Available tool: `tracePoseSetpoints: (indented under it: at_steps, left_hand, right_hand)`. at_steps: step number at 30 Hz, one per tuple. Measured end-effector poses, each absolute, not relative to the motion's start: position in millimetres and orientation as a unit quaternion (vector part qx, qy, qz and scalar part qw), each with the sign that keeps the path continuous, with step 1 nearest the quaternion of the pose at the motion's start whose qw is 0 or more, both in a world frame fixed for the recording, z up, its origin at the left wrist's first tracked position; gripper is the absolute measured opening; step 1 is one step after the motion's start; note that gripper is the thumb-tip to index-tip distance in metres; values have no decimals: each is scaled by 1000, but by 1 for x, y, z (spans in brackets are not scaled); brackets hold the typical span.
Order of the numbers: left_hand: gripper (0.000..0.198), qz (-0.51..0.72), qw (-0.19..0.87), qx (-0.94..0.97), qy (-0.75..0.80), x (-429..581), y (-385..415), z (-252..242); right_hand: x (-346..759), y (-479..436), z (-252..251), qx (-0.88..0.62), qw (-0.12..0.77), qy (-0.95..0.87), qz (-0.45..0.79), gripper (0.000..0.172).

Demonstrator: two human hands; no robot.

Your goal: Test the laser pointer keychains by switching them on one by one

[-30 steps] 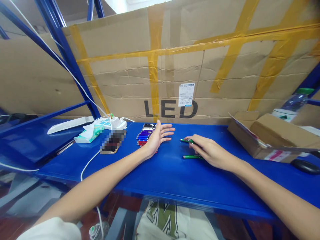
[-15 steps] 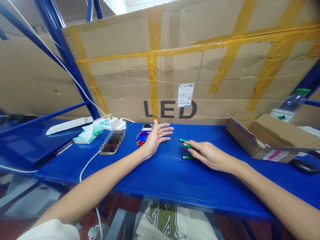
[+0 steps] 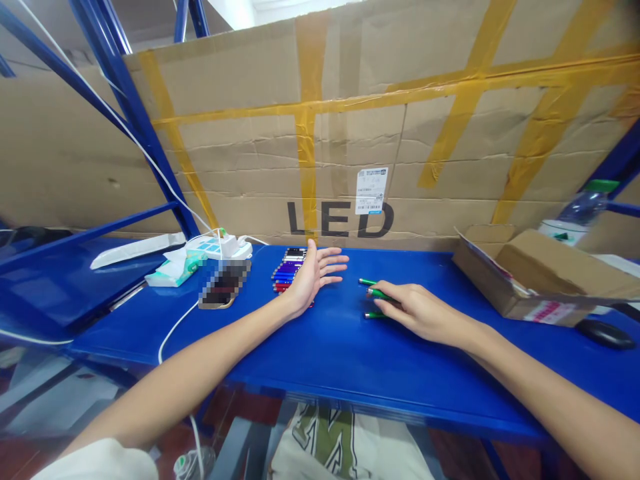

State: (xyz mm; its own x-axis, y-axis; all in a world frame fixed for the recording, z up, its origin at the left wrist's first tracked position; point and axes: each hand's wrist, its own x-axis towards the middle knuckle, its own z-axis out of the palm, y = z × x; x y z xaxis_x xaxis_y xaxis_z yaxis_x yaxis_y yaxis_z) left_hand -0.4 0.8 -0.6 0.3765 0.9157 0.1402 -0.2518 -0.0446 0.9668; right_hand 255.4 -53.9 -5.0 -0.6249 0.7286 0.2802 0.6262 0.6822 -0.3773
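My left hand (image 3: 311,280) stands on its edge on the blue tabletop (image 3: 330,353), fingers stretched out to the right and holding nothing. Just left of its palm lies a row of slim pens (image 3: 286,275) in black, white, purple, blue and red; the hand covers their right ends. My right hand (image 3: 417,312) has its thumb and fingers closed round a green pen (image 3: 376,293), whose metallic end sticks out to the left. Another green pen (image 3: 368,282) lies just beyond it, and a third green pen (image 3: 371,315) is nearer me, partly hidden under the hand.
An open cardboard box (image 3: 505,287) sits at the right, with a black mouse (image 3: 605,333) in front and a bottle (image 3: 580,210) behind. At the left are a phone (image 3: 225,285), a tissue pack (image 3: 175,272) and a power strip (image 3: 225,247) with white cables. Taped cardboard (image 3: 240,167) backs the table.
Almost nothing differs. My right thumb and the green pen in that hand have shifted very slightly; my left hand stays in place.
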Motion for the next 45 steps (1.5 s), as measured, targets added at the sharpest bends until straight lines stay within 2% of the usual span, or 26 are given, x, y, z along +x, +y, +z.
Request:
tracePoseSetpoints:
  at_steps: [29,45]
  left_hand:
    - [82,463,633,546,296,0,2,0]
    - [80,462,635,543,298,0,1,0]
  right_hand:
    - [258,-51,-8,-413,170,-891,79,21]
    - [263,-45,-12,-441,194,-875,45,38]
